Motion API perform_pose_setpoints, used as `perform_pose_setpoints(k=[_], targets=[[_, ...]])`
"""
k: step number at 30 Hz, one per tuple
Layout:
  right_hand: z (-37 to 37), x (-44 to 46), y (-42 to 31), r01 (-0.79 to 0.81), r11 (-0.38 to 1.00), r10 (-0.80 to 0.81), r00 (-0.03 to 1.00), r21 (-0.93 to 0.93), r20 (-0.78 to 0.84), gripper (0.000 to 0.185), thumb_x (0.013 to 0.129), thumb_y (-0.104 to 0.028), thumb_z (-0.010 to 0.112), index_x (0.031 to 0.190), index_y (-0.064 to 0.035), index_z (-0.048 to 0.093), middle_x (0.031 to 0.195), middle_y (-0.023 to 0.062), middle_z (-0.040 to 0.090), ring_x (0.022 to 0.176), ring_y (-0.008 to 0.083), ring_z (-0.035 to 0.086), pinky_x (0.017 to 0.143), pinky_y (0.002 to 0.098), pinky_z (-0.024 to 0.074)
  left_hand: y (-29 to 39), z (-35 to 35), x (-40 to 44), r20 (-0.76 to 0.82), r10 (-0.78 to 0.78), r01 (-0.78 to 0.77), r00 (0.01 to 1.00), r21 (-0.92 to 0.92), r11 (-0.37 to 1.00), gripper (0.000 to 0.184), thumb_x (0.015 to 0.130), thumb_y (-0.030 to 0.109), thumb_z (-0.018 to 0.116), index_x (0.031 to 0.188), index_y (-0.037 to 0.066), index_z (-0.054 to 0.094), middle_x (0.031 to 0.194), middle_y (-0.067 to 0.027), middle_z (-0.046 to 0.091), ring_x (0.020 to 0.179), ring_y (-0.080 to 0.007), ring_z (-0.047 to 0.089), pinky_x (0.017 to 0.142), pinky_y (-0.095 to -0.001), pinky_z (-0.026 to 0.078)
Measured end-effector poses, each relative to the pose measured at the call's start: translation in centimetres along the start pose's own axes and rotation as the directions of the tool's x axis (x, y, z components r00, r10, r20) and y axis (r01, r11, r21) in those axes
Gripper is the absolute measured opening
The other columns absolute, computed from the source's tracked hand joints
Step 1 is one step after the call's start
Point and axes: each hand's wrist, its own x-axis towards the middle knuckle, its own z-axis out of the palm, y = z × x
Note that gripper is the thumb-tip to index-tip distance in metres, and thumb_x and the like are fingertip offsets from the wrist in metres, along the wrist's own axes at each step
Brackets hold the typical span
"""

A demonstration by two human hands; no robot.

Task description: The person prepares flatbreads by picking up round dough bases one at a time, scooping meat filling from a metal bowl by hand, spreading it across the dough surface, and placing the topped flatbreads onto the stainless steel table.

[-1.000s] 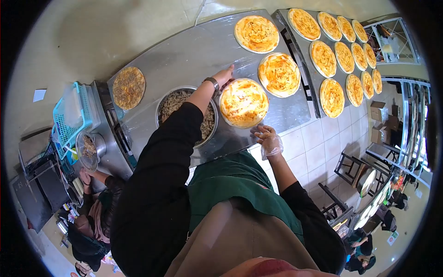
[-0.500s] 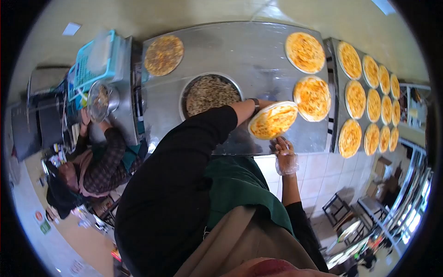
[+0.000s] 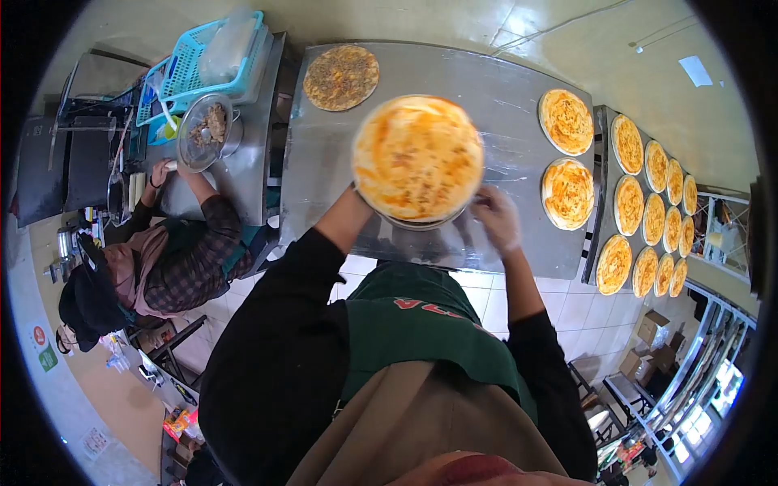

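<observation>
Flatbread [image 3: 418, 158], round, pale-rimmed, orange-smeared: moved from right of round silver metal bowl [image 3: 418, 226] to above it, contents now hidden. Left hand [image 3: 361, 207]: under flatbread, bowl's left; fingers concealed, cannot tell. Right hand [image 3: 496, 217], clear-gloved: bowl's right; fingers blurred, cannot tell.
</observation>
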Motion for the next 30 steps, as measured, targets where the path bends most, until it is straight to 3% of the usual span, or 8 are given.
perform_pose_setpoints(k=[2, 5, 7, 10, 14, 19, 28, 30], targets=[[4.4, 3.5, -1.1, 0.234, 0.796, -0.164, 0.971, -0.559, 0.174, 0.051, 0.077, -0.023, 0.070, 0.122, -0.0036, 0.055, 0.107, 0.0207, 0.063, 0.105, 0.0322, 0.059, 0.088, 0.0395, 0.0484, -1.0, -1.0, -5.9, -0.004, 0.034, -0.034, 0.999, -0.028, 0.999, 0.046, 0.095, 0.040, 0.050, 0.127, 0.007, 0.054, 0.119, -0.0081, 0.063, 0.104, -0.0199, 0.062, 0.090, -0.0383, 0.051], [10.7, 5.4, -1.8, 0.296, 0.588, -0.313, 0.941, -0.752, 0.125, 0.063, 0.071, -0.024, 0.075, 0.127, -0.0086, 0.050, 0.124, 0.0246, 0.052, 0.112, 0.0379, 0.054, 0.097, 0.0426, 0.0447, -2.5, -1.3, -11.6, -0.009, 0.090, -0.090, 0.996, -0.065, 0.994, 0.046, 0.095, 0.040, 0.049, 0.128, 0.007, 0.054, 0.120, -0.0080, 0.063, 0.104, -0.0202, 0.062, 0.090, -0.0387, 0.051], [12.7, 5.9, -3.1, 0.072, 0.388, 0.029, 0.995, -0.919, 0.091, 0.071, 0.069, -0.020, 0.075, 0.132, -0.0099, 0.045, 0.138, 0.0287, 0.033, 0.114, 0.0402, 0.052, 0.100, 0.0419, 0.0434, -3.3, -1.1, -13.8, -0.014, 0.128, -0.129, 0.992, -0.093, 0.987, 0.047, 0.095, 0.041, 0.049, 0.128, 0.008, 0.053, 0.120, -0.0080, 0.062, 0.105, -0.0204, 0.062, 0.091, -0.0390, 0.051], [13.6, 10.5, 5.0, 0.098, 0.448, -0.022, 0.995, -0.888, 0.099, 0.062, 0.074, -0.010, 0.069, 0.132, -0.0099, 0.047, 0.145, 0.0279, 0.020, 0.113, 0.0441, 0.051, 0.098, 0.0427, 0.0453, -4.1, -0.7, -14.5, -0.026, 0.177, -0.179, 0.984, -0.143, 0.973, 0.047, 0.095, 0.041, 0.049, 0.128, 0.008, 0.053, 0.121, -0.0080, 0.062, 0.105, -0.0207, 0.061, 0.091, -0.0394, 0.051], [11.8, 11.1, 3.8, 0.024, 0.642, 0.062, 0.995, -0.766, 0.083, 0.047, 0.078, 0.001, 0.057, 0.124, -0.0053, 0.052, 0.126, 0.0274, 0.050, 0.110, 0.0376, 0.057, 0.095, 0.0436, 0.0457, -4.3, 0.0, -13.8, -0.031, 0.233, -0.234, 0.972, -0.212, 0.949, 0.047, 0.095, 0.042, 0.048, 0.129, 0.008, 0.052, 0.122, -0.0080, 0.061, 0.106, -0.0210, 0.061, 0.092, -0.0399, 0.050], [11.3, 10.3, -0.3, -0.133, 0.569, 0.228, 0.974, -0.812, 0.000, 0.040, 0.084, -0.014, 0.057, 0.122, -0.0018, 0.053, 0.108, 0.0257, 0.061, 0.107, 0.0341, 0.060, 0.092, 0.0440, 0.0476, -3.8, 0.7, -12.9, -0.036, 0.295, -0.292, 0.955, -0.295, 0.910, 0.048, 0.095, 0.042, 0.048, 0.130, 0.009, 0.052, 0.123, -0.0080, 0.060, 0.107, -0.0215, 0.060, 0.092, -0.0406, 0.050], [12.6, 7.3, -0.7, 0.135, 0.347, -0.049, 0.991, -0.928, 0.125, 0.050, 0.073, -0.019, 0.070, 0.118, -0.0043, 0.054, 0.104, 0.0227, 0.061, 0.118, 0.0378, 0.049, 0.092, 0.0437, 0.0460, -2.6, 2.5, -11.8, -0.099, 0.385, -0.390, 0.918, -0.403, 0.828, 0.049, 0.096, 0.043, 0.047, 0.131, 0.010, 0.051, 0.125, -0.0080, 0.059, 0.109, -0.0224, 0.059, 0.093, -0.0419, 0.049], [12.4, 9.5, 1.6, 0.224, 0.245, 0.028, 0.971, -0.943, 0.238, 0.049, 0.078, -0.020, 0.062, 0.124, -0.0049, 0.053, 0.125, 0.0246, 0.051, 0.113, 0.0417, 0.053, 0.091, 0.0418, 0.0487, -2.3, 2.7, -11.3, -0.114, 0.403, -0.411, 0.908, -0.430, 0.804, 0.049, 0.096, 0.044, 0.047, 0.132, 0.010, 0.050, 0.126, -0.0080, 0.059, 0.110, -0.0226, 0.059, 0.094, -0.0422, 0.049]])
